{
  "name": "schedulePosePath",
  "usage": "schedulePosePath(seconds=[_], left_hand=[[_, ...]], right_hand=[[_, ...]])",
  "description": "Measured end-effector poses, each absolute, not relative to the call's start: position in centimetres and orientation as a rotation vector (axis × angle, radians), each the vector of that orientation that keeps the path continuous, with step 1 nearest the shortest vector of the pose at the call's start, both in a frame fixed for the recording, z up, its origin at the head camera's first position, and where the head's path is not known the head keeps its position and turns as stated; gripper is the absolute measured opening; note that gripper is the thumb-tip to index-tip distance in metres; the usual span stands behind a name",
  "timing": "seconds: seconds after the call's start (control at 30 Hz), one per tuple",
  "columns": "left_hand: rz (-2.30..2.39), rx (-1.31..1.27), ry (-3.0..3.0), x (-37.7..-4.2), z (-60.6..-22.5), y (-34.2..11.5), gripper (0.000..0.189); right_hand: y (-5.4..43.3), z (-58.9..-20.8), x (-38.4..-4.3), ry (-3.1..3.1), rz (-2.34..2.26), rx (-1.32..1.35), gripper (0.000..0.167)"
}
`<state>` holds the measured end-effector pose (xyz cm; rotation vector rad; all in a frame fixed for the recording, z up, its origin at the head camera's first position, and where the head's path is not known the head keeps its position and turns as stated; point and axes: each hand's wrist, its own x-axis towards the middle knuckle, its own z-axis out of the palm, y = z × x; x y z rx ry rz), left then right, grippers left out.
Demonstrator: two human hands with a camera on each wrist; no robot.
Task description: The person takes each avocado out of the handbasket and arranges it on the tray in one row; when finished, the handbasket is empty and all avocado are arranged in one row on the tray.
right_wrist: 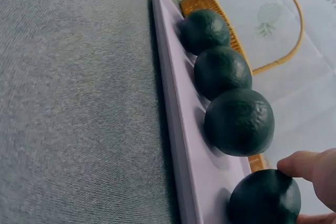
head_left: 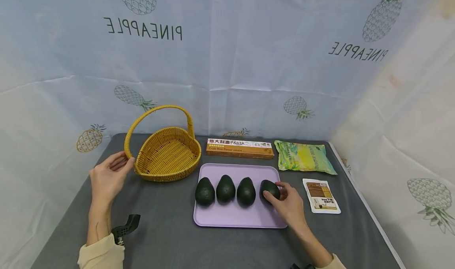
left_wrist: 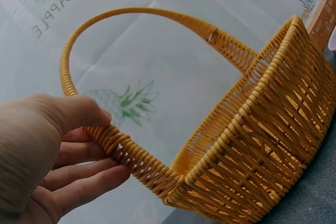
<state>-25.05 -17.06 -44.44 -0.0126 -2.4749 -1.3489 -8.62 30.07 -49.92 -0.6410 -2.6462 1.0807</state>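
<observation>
My left hand [head_left: 108,178] grips the left side of the handle of a yellow wicker basket [head_left: 167,178], thumb on one side and fingers on the other. Nothing lies inside the basket. Over the right end of a lilac tray [head_left: 234,219], my right hand [head_left: 289,204] pinches a dark green avocado [head_left: 269,189] between thumb and fingers. In a row to its left on the tray sit three more avocados: one [head_left: 246,192] nearest, one [head_left: 225,189] in the middle, and one [head_left: 205,192] at the left edge. The right wrist view shows the pinched avocado [right_wrist: 265,198] low at the tray's near end.
Behind the tray lies a pasta box [head_left: 239,149]. A green and yellow packet [head_left: 305,157] is at the back right, with a white and brown pouch [head_left: 321,196] in front of it. A pineapple-print curtain [head_left: 245,63] hangs behind the grey table [head_left: 177,237].
</observation>
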Motion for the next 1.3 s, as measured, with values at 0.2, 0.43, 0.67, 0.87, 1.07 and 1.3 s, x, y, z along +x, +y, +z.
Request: schedulePosePath(seconds=[0.2, 0.43, 0.67, 0.87, 1.07, 1.3], left_hand=[[-1.361, -0.025, -2.472, -25.0, -44.4, -17.0, 0.044], [-1.356, -0.017, -2.481, -24.9, -44.4, -17.1, 0.045], [-1.353, -0.008, -2.484, -25.0, -44.4, -17.1, 0.045], [-1.346, -0.003, -2.497, -25.2, -44.5, -17.1, 0.047], [-1.335, 0.004, -2.501, -25.1, -44.5, -17.1, 0.047], [-1.334, 0.006, -2.504, -25.1, -44.4, -17.1, 0.047]], right_hand=[[30.0, -50.3, -8.8, -2.611, 1.085, -0.650, 0.058], [29.8, -50.8, -8.9, -2.563, 1.117, -0.683, 0.060], [29.6, -50.9, -9.1, -2.563, 1.162, -0.691, 0.062], [29.5, -51.1, -9.2, -2.536, 1.169, -0.717, 0.057], [29.5, -51.1, -9.3, -2.518, 1.168, -0.719, 0.054], [29.6, -51.1, -9.4, -2.511, 1.166, -0.701, 0.049]])
